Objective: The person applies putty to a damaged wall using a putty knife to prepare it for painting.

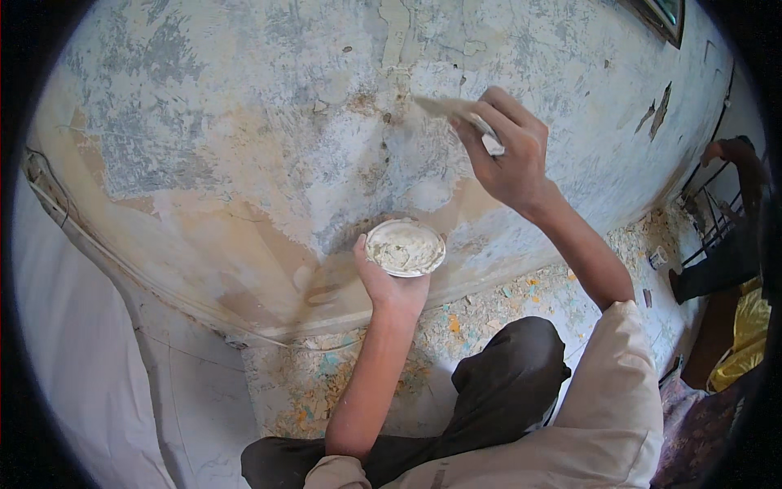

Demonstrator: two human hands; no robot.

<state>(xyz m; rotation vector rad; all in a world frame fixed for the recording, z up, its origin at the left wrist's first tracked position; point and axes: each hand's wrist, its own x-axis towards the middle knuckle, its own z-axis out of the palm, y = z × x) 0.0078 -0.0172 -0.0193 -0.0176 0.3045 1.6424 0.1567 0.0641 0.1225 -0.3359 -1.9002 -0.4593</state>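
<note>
My left hand [389,285] grips a round white tub [440,259] from below and the side, close to the wall. Pale, thick putty [403,247] fills much of the tub. Raised higher and to the right, my right hand [515,151] is closed round a putty knife [448,106], somewhat blurred. The knife's blade points left, toward the wall [269,114]; whether it touches the surface I cannot tell. Grey and white patches, bare plaster and small dark holes mark this wall around the blade.
Paint flakes [326,387] litter the floor along the wall's foot. A cable [163,293] runs along the lower left, beside a white sheet [73,350]. On the far right another person [733,212] is near a metal frame, with a yellow bag [745,330] below. A picture frame [664,16] hangs above.
</note>
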